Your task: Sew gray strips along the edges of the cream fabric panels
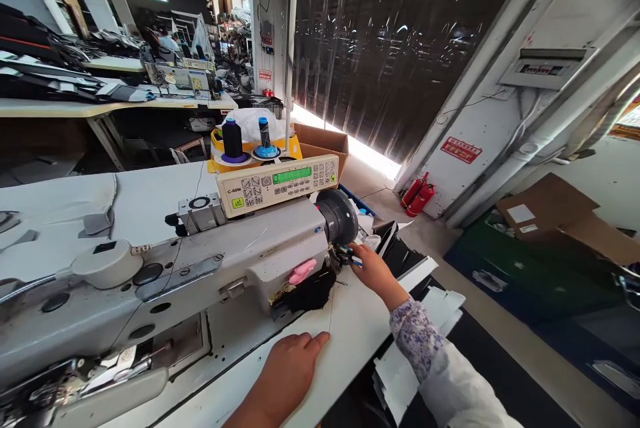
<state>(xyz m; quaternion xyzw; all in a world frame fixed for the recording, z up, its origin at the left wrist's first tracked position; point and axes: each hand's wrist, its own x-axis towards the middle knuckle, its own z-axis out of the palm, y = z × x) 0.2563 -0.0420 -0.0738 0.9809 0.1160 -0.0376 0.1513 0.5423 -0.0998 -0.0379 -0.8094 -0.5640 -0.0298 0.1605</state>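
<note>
My left hand (pixel 287 371) rests palm down on the white tabletop in front of the sewing machine (pixel 280 235), its index finger stretched out. A thin dark line reaches its fingertip; I cannot tell whether it is a thread. Below the machine's black handwheel (pixel 343 216), my right hand (pixel 373 269) has its fingers closed around a small blue-and-dark item (pixel 354 259), mostly hidden by the fingers. Between the hands, a black cloth (pixel 313 291) and a pink piece (pixel 303 271) sit at the machine's end. The control panel (pixel 280 185) has a lit green display.
Two thread cones, one black on a purple base (pixel 233 141) and one dark blue (pixel 264 135), stand behind the panel. Black and white pieces (pixel 400 251) lie at the table's right edge. A cardboard box (pixel 320 145) is behind; red fire extinguishers (pixel 419 196) stand by the wall.
</note>
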